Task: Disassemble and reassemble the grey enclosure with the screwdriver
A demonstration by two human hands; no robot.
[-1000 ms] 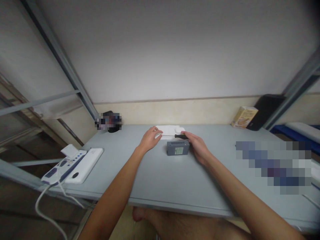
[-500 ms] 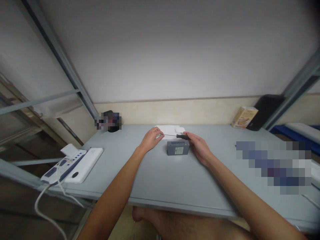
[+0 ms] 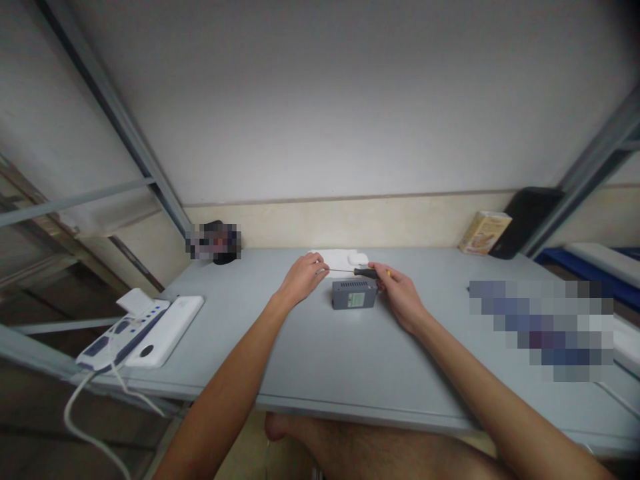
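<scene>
A screwdriver with a black and yellow handle lies level across the middle, its thin shaft pointing left. My right hand is closed around the handle. At the tip of the shaft, the fingers of my left hand are pinched together; whatever is between them is too small to make out. Just below the screwdriver, a grey metal box with vent slots and a pale label stands on the grey table. The fingers of my right hand are close to its right end. Behind the shaft lies a white sheet with a small white case.
On the left are a power strip with a plug and cables, and a white slab-like device. A yellow box and a black case stand at the back right. Blurred items lie at both sides.
The view has shifted slightly. Both hands and the screwdriver keep nearly the same pose; a yellow part of the handle now shows by my right fingers.
</scene>
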